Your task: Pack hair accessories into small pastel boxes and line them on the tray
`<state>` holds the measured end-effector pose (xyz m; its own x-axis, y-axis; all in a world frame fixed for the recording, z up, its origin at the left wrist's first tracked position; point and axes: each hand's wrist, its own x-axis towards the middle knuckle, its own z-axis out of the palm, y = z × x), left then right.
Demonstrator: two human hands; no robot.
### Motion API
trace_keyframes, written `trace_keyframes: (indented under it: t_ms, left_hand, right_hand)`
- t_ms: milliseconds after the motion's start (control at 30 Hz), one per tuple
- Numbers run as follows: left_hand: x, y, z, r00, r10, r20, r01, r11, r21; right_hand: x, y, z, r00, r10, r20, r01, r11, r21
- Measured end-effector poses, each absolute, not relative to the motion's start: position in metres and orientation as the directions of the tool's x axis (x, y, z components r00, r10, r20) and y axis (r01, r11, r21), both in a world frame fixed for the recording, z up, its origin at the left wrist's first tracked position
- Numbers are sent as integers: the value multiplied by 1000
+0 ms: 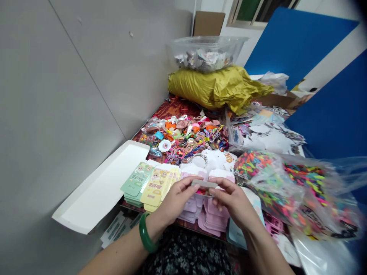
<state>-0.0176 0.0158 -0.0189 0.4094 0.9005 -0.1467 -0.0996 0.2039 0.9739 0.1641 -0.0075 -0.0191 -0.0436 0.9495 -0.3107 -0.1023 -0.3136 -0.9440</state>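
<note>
Both my hands hold a small pale cardboard packet (204, 184) between thumbs and fingers, its narrow edge facing me. Something red and pink shows just under that edge, too small to make out. My left hand (181, 196) pinches the left end, and a green bangle (147, 233) circles that wrist. At the right end, my right hand (231, 196) grips with thumb and index finger. Stacks of pink printed cards (213, 217) lie directly below the hands. Left of them are yellow cards (155, 191) and green cards (136, 181); blue cards (236, 233) sit partly behind my right wrist.
Colourful hair ties and small trinkets (186, 137) are heaped beyond the cards. Clear bags of bright small pieces (286, 183) lie at right. A yellow sack (212, 86) supports a clear plastic tub (206, 53). A long white cardboard tray (106, 183) juts out left beside the grey wall (71, 95).
</note>
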Motion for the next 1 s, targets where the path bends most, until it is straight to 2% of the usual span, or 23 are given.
trace_keyframes:
  t_ms: [67,167,267,333,433,600,700,867,1000]
  left_hand:
    - [-18,17,-20,371,922,-113,-66,147,987]
    - [-23,19,-24,301,953,44,4,-47,999]
    - [-32,19,-27,339,915,220,94,-266,959]
    - [-36,19,-26,396,881,260,128,-333,934]
    - [-36,19,-21,440,867,234,167,-335,927]
    - [-30,19,-8,382,913,144,277,-262,924]
    - [-28,19,-7,354,927,126,274,-231,933]
    - [-27,19,-15,360,904,229,190,-311,931]
    - [-29,17,-24,363,863,351,249,-453,856]
  right_hand:
    - [161,-11,-19,11,976,-216,-38,-216,-976]
    - [159,-18,-20,24,999,41,152,37,-988]
    - [162,-23,-23,-66,968,244,353,251,-901]
    - [164,-26,-25,-99,947,307,430,319,-845]
    - [164,-25,-26,-98,938,332,468,338,-816]
    - [159,-19,-20,-83,948,306,456,309,-835]
    - [159,-17,-18,-68,941,332,448,326,-832]
    - [163,-17,-17,-70,950,306,430,305,-850]
    - [165,-19,-18,-88,938,336,472,336,-815]
